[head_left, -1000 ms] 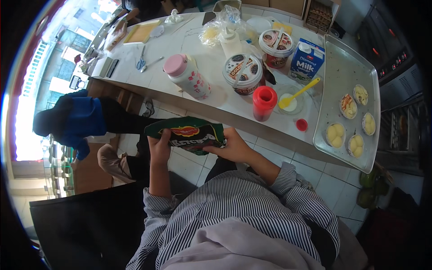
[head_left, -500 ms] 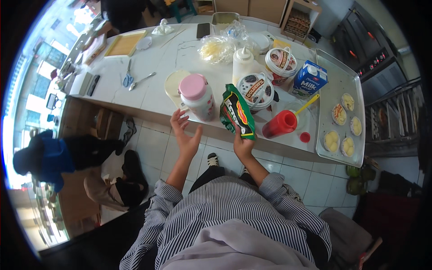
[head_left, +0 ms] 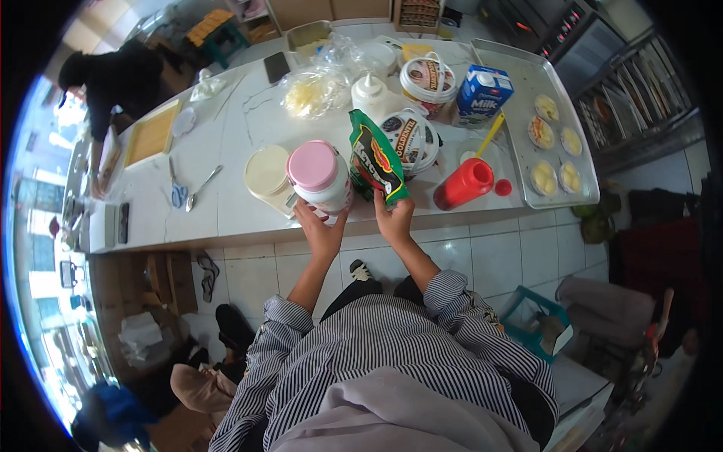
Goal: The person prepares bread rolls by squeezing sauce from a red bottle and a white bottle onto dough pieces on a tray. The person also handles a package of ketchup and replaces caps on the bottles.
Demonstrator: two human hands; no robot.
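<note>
My left hand [head_left: 320, 232] has its fingers and thumb around the lower near side of a white jar with a pink lid [head_left: 314, 165]. My right hand [head_left: 394, 220] grips the lower edge of a green foil pouch [head_left: 376, 162], which stands tilted beside the jar. Left of the jar is a cream kitchen scale [head_left: 265, 167], partly covered by it. Behind the pouch sits a white-lidded tub [head_left: 413, 139]. An uncapped red squeeze bottle [head_left: 463, 183] leans to the right, its small red cap [head_left: 503, 187] lying near it.
A metal tray [head_left: 520, 166] with several filled paper cups is at the right. Toward the back are a milk carton [head_left: 482, 94], a second tub [head_left: 428, 79], a white squeeze bottle [head_left: 369, 94] and a plastic bag [head_left: 309, 90]. Scissors [head_left: 178, 192] and a spoon [head_left: 202, 188] lie left. Another person [head_left: 113, 83] bends at the far left.
My left hand has gone from spread fingers in front of the jar to gripping its lower side. My right hand still holds the pouch. The view has shifted.
</note>
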